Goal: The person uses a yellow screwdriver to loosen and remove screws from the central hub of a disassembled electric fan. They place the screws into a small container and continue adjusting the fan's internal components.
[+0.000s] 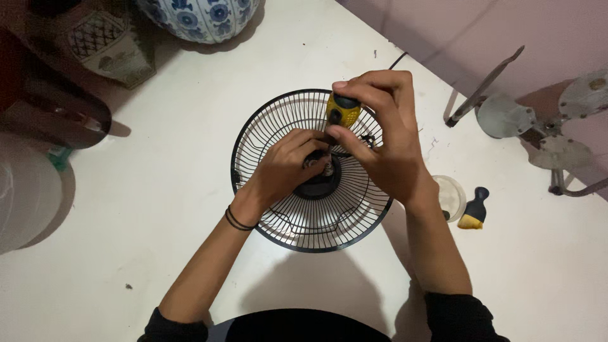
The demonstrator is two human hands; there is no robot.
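Gripping a screwdriver over the fan grille hub

Right hand (386, 142) is curled shut around a yellow-and-black screwdriver handle (342, 109), thumb and fingers wrapped on it. Handle's long axis runs roughly from upper right down toward lower left in the head view, butt end nearest the far table edge, working end pointing down at the hub; shaft and tip are hidden behind fingers. Left hand (288, 166) is pinched closed at the black hub (320, 183), fingertips on a small dark part there; what exactly it grips is too small to tell. Black bands sit on the left wrist.

Both hands are over a round black wire fan grille (297, 225) lying flat on the white table (158, 190), near its middle. Just right of the grille: a small clear round dish (453, 193), then a short black-handled brush with yellow bristles (475, 209). Far right, grey metal fan blades (538, 126). Top edge, a blue-and-white ceramic jar (199, 19).
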